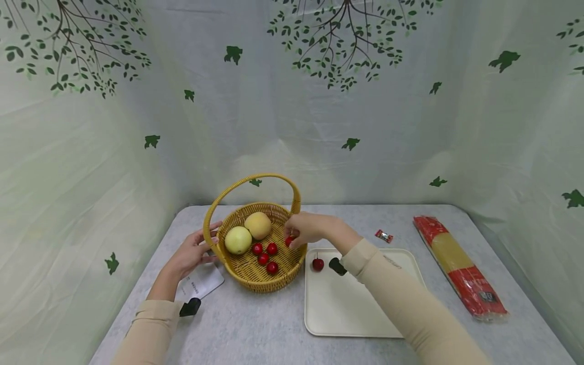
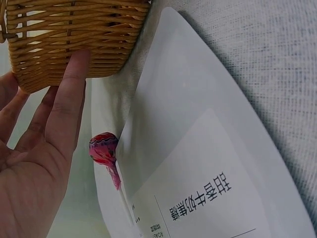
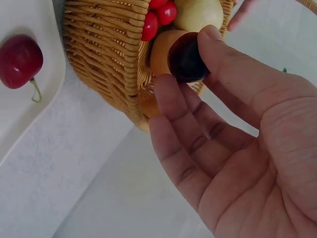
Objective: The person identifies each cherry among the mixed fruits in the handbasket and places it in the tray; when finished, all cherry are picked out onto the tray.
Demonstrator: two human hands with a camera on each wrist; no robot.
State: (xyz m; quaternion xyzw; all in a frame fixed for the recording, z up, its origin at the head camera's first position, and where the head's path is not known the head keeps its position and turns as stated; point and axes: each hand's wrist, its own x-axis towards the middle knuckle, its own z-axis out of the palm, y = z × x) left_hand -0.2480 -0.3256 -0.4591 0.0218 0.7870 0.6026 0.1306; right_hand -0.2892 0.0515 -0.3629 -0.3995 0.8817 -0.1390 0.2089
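Observation:
A yellow wicker basket (image 1: 262, 286) with a tall hoop handle stands in the middle of the table. Inside it lie a pale green fruit (image 1: 238, 240), a yellow-orange fruit (image 1: 257, 225) and several red cherries (image 1: 263, 259). With fingers extended, my left hand (image 1: 193, 253) touches the basket's left side; in the left wrist view one fingertip presses on the weave. Over the basket's right rim, my right hand (image 1: 309, 228) pinches a dark red cherry (image 3: 187, 57) between thumb and fingers. Another cherry (image 1: 318, 264), with a stem, lies on the white tray (image 1: 347, 317).
Under my left forearm lies a white printed packet (image 1: 203, 280), with a wrapped lollipop (image 2: 104, 148) beside it. Behind the tray is a small red wrapped candy (image 1: 384, 235). A long red and yellow package (image 1: 458, 266) lies along the right. Printed white curtains (image 1: 292, 121) surround the table.

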